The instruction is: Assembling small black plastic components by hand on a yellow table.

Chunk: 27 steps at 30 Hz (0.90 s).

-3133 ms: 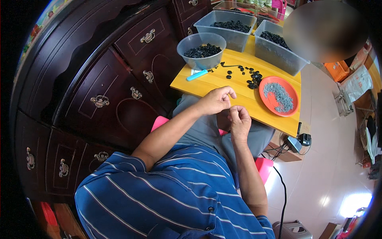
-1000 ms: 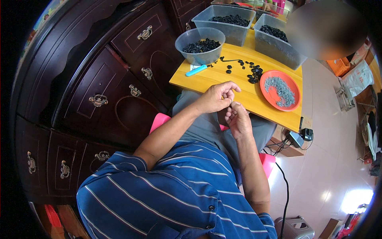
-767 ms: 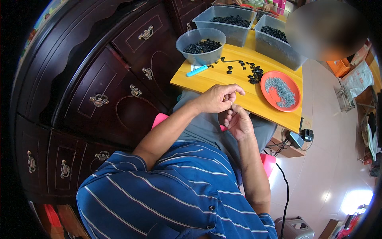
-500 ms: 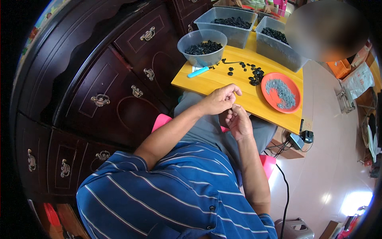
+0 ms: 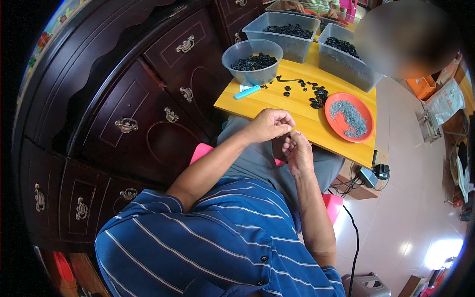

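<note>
Above my lap, at the near edge of the yellow table (image 5: pixel 292 111), my two hands meet fingertip to fingertip. My left hand (image 5: pixel 269 124) has its fingers curled and pinched; what lies between them is too small to make out. My right hand (image 5: pixel 298 152) is closed too, thumb against fingers, and anything in it is hidden. Beyond them, small black ring-like parts (image 5: pixel 319 96) lie loose on the table. An orange-red plate (image 5: pixel 367 134) to their right bears a heap of small greyish pieces (image 5: pixel 352 117). A blue-handled tool (image 5: pixel 247 92) lies at the table's left.
A round clear tub (image 5: pixel 236 69) and two rectangular clear bins (image 5: pixel 297 51) (image 5: pixel 341 64) hold many black parts. Dark wooden drawers (image 5: pixel 133 114) stand close on my left. Cables and a small box (image 5: pixel 367 175) sit below the table's right corner. Another person's hands show at the far end.
My left hand has shifted slightly down, its fingers extending a little over the right fingertips. The things on the table stay where they were.
</note>
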Tool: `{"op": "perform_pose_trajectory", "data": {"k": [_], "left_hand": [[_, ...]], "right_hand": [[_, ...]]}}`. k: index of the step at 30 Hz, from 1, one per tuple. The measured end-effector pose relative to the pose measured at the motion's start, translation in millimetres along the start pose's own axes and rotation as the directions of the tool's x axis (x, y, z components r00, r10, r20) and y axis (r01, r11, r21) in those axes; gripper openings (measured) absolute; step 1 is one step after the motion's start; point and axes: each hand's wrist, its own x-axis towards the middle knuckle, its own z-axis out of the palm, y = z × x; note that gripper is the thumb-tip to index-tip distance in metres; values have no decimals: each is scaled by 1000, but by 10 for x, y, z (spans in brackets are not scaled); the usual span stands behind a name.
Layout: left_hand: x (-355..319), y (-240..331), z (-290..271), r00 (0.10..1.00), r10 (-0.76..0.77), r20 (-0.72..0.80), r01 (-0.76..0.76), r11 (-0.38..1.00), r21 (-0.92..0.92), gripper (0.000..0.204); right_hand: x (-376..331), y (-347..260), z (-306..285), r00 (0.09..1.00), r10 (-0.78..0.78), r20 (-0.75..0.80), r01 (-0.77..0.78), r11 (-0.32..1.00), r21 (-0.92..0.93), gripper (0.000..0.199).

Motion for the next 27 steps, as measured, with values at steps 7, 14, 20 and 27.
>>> {"op": "perform_pose_trajectory", "data": {"k": [7, 14, 20, 27], "left_hand": [[-10, -29, -58, 998, 53, 19, -55, 993, 100, 9], [-18, -41, -17, 1000, 15, -10, -15, 1000, 13, 8], [-26, -77, 12, 998, -24, -54, 19, 996, -91, 8], [-38, -88, 35, 994, 74, -75, -71, 997, 40, 8]], "right_hand": [[24, 12, -24, 996, 12, 89, -13, 1000, 5, 12], [12, 7, -4, 997, -9, 79, 8, 1000, 16, 13], [23, 11, -39, 999, -41, 26, 39, 996, 76, 15], [42, 32, -80, 998, -56, -21, 57, 996, 72, 16]]}}
